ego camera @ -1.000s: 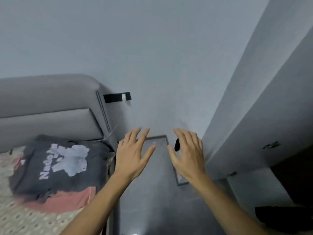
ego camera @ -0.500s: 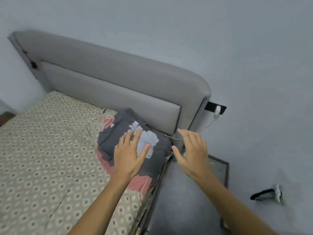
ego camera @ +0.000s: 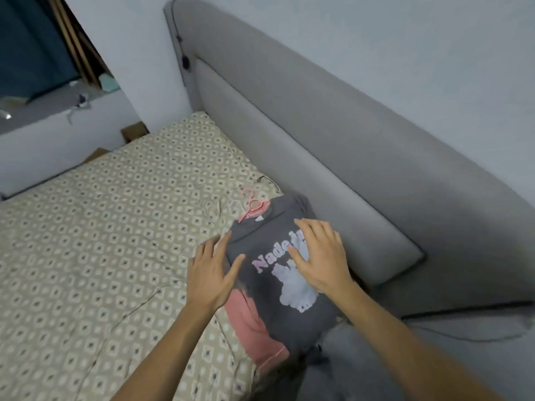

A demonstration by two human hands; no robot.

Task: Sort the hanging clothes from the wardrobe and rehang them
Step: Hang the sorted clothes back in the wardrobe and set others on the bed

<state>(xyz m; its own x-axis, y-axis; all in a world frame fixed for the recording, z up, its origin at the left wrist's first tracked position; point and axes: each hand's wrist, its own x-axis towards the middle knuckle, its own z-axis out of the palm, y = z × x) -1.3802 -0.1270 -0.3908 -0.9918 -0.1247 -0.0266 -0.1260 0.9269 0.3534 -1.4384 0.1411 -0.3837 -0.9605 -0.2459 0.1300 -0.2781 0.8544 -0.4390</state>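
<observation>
Right hand: the right hand (ego camera: 320, 263) lies flat with spread, straight fingers on the dark grey printed T-shirt (ego camera: 278, 273), covering part of its pink lettering and pale print; it grasps nothing
Left hand: the left hand (ego camera: 210, 273) is released too, fingers straight, thumb tip at the T-shirt's left edge and the palm over the bedcover just beside it
T-shirt: lies at the head end of the bed, its right side close against the grey padded headboard (ego camera: 333, 146)
Hangers: a pink plastic hanger (ego camera: 252, 205) and a thin white hanger (ego camera: 235, 204) stick out of the T-shirt's collar, away from the hands
Pink garment: a salmon pink cloth (ego camera: 254, 325) shows from under the T-shirt's near left edge
Bedcover: the beige diamond-patterned bedcover (ego camera: 101, 241) spreads left of the T-shirt
</observation>
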